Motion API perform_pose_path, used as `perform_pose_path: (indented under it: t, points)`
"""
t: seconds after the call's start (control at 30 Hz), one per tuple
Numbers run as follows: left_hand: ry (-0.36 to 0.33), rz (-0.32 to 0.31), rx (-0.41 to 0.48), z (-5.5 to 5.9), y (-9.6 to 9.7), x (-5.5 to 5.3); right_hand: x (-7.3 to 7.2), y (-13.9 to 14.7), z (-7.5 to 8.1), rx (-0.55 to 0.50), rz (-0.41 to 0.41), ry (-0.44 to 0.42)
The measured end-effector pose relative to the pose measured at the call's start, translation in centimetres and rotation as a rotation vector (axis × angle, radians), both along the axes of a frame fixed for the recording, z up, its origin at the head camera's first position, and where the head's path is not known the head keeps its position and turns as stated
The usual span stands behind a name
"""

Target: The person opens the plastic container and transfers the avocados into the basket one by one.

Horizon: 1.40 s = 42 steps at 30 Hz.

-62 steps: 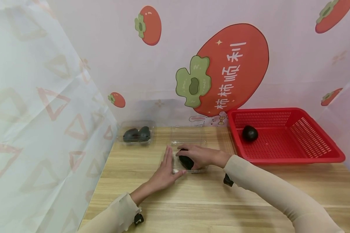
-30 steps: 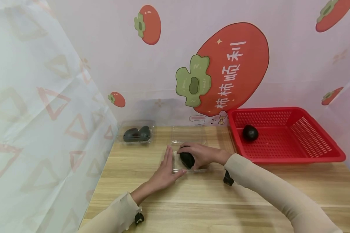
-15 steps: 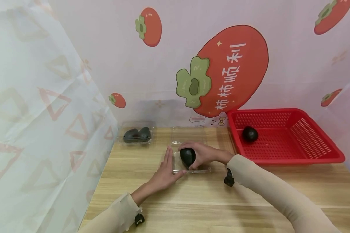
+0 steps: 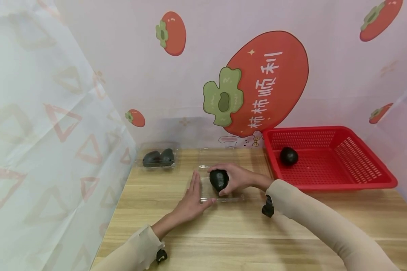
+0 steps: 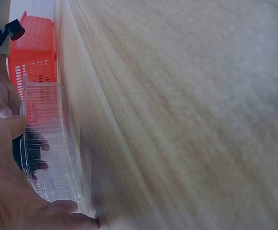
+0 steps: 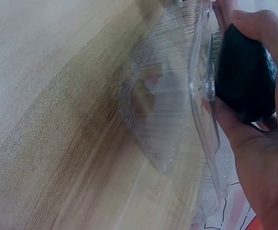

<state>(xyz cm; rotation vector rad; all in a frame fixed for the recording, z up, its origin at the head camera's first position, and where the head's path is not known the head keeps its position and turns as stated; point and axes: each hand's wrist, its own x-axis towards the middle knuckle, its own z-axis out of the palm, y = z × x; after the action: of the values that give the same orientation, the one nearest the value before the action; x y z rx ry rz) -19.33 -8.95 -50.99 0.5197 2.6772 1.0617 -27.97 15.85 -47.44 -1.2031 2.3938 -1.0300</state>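
My right hand grips a dark avocado between thumb and fingers, over a clear plastic clamshell box. From the right wrist view, the avocado shows just above the box's rim, and the see-through tray below has no fruit in it. The box's lid is folded back toward the wall. Along the box's left side lies my left hand, fingers straight and thumb at the front rim. In the left wrist view that thumb touches the upper edge of the box.
At the back left stands a second clear clamshell box with two avocados inside. A red plastic basket sits on the right and holds one avocado. A patterned cloth wall rises behind the wooden table.
The avocado has been raised a little and turned in my right hand, from slanted to more upright. My left hand stays against the box.
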Motion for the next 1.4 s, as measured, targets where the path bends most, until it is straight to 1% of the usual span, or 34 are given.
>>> perform_pose_path:
  t: [0.3, 0.53, 0.77, 1.07, 1.17, 1.4]
  points:
    - [0.011, -0.003, 0.015, -0.1, -0.1, -0.1, 0.2, 0.1, 1.0, -0.042, -0.007, -0.021]
    - [0.007, 0.004, 0.008, -0.2, 0.0, -0.1, 0.5, 0.5, 1.8, -0.087, -0.045, -0.041]
    - [0.010, 0.009, -0.008, -0.2, 0.0, -0.1, 0.5, 0.9, 2.5, -0.102, -0.065, -0.002]
    - [0.017, 0.006, 0.005, -0.3, 0.0, 0.0, 0.7, 1.5, 3.4, -0.113, -0.077, 0.025]
    - [0.019, 0.004, 0.005, -0.3, 0.0, -0.1, 0.8, 1.8, 3.8, -0.114, -0.090, 0.027]
    - [0.018, 0.003, 0.014, -0.2, 0.1, -0.1, 0.7, 2.4, 4.9, -0.108, -0.123, 0.076]
